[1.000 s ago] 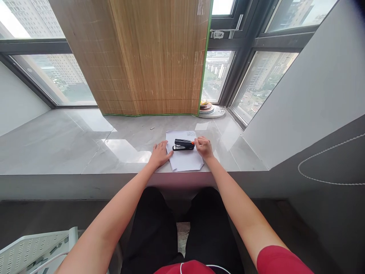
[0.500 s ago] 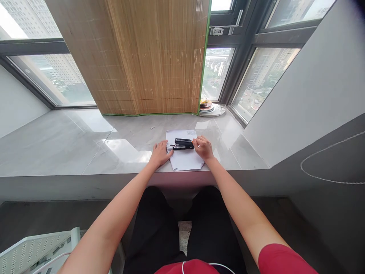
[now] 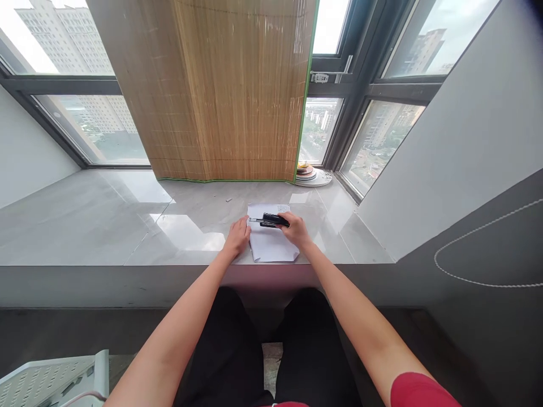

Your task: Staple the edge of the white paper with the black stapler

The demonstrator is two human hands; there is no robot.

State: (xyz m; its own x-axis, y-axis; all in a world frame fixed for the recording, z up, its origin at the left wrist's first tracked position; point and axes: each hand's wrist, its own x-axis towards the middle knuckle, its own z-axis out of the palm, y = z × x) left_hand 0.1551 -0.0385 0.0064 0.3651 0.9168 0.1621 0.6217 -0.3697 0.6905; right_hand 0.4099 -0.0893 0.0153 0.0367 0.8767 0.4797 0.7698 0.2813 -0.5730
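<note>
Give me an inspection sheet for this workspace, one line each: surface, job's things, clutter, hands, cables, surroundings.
Surface: pale, glossy tiled ledge with bright reflections.
Job's things: black stapler over white paper; silver rail extends from its left end.
Clutter: stack of flat round items by the window; small scrap beyond the paper.
Hands: right hand holds the stapler's right end; left hand at the paper's left edge, contact with the rail unclear.
Cables: thin cable at lower left; beaded cord at right.
Surroundings: bamboo blind, white perforated item at lower left.

No legible txt — print (image 3: 283,208) on paper (image 3: 274,244) too sm.
</note>
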